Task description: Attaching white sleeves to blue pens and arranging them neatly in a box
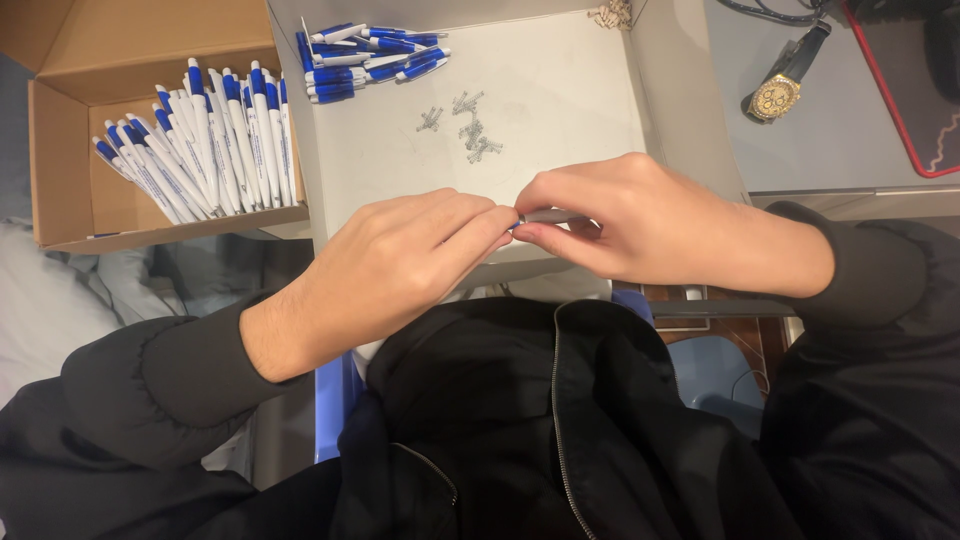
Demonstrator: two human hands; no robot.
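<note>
Both hands (500, 235) around pen barrel (550, 216)

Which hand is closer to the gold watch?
Right. The right hand lies below and left of the gold watch, pinching a pen part. The left hand is farther left, beyond the right one.

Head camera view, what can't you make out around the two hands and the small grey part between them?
- Small grey pen part: mostly hidden by the right hand and left hand; its full shape is unclear.
- Tiny silver metal pieces on the white tray: too small to identify.
- Gold wristwatch: strap partly cut off by the top edge.
</note>
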